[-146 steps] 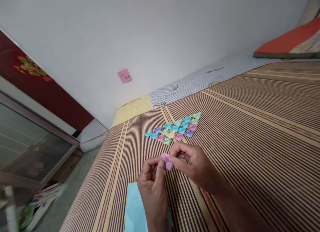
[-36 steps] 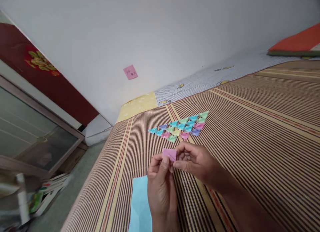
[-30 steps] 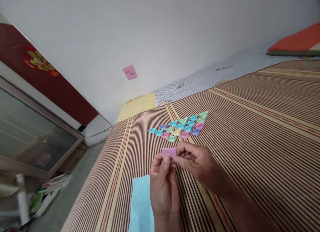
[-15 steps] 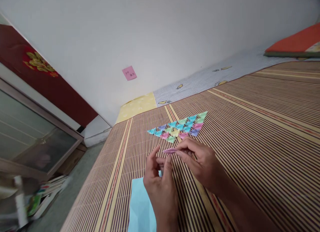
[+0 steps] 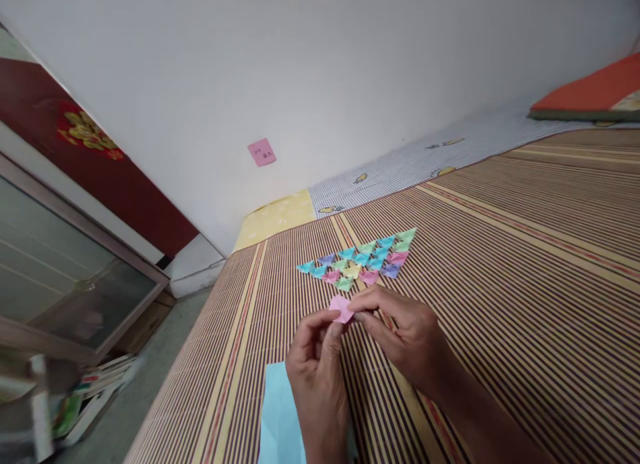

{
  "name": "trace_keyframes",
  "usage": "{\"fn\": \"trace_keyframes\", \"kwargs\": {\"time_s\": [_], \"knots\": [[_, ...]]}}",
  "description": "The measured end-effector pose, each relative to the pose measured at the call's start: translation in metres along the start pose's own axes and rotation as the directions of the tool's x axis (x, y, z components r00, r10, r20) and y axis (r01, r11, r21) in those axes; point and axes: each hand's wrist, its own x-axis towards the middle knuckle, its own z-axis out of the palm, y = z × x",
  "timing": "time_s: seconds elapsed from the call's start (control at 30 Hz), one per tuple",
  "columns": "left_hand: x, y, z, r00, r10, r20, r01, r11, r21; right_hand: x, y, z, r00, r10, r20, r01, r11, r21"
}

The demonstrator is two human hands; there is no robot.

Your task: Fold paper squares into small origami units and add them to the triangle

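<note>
Turned from edge-on to broad side showing since half a second ago, the pink paper is pinched by the fingers of both left hand and right hand, over the striped mat, near rows of folded papers; a blue sheet lies partly hidden by the left wrist.

The pink piece is matt paper, the mat ribbed and wood-like, the wall smooth.
</note>
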Motion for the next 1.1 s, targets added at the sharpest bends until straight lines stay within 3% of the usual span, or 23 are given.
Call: {"fn": "trace_keyframes", "kwargs": {"time_s": [0.3, 0.83, 1.1], "knots": [[-0.001, -0.004, 0.000, 0.998, 0.051, -0.036, -0.050, 0.999, 0.021, 0.002, -0.009, 0.002, 0.994, 0.108, 0.024, -0.111, 0.983, 0.147], [-0.003, -0.015, 0.008, 0.992, -0.078, -0.101, 0.063, 0.987, -0.148, -0.001, -0.007, 0.011, 0.993, 0.118, -0.020, -0.116, 0.988, 0.098], [-0.002, -0.013, 0.010, 0.992, -0.061, -0.112, 0.047, 0.992, -0.119, -0.001, -0.003, 0.005, 0.963, 0.258, 0.072, -0.267, 0.943, 0.198]]}}
